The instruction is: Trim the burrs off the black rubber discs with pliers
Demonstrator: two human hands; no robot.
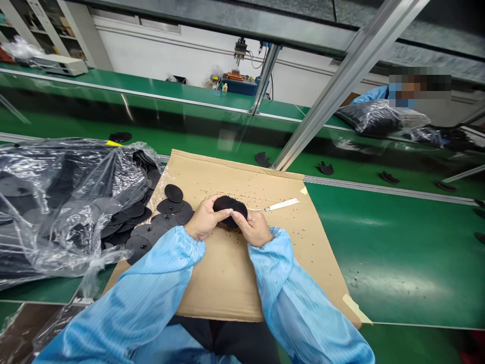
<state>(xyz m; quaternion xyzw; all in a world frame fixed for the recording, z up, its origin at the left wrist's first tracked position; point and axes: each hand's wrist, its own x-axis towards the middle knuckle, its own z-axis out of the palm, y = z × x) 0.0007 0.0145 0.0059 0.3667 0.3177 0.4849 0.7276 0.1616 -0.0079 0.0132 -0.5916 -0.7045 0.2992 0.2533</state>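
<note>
Between my two hands, above the cardboard sheet (220, 283), are black discs (230, 205); they overlap, and I cannot tell whether they are two pieces or one folded one. My left hand (206, 216) grips the left side, thumb across the front. On the right side, my right hand (253, 225) pinches it, and both thumb tips nearly meet at its lower middle. A white-handled utility knife (282, 204) lies on the cardboard to the right. Loose black discs (170, 207) lie left of my left hand.
A clear plastic bag (76, 212) full of black discs spreads over the left side. Small black crumbs dot the cardboard. Beyond it, a green conveyor belt (197, 144) carries several black pieces (326, 168). A metal post (341, 91) slants up at right. A co-worker in blue (373, 94) is at far right.
</note>
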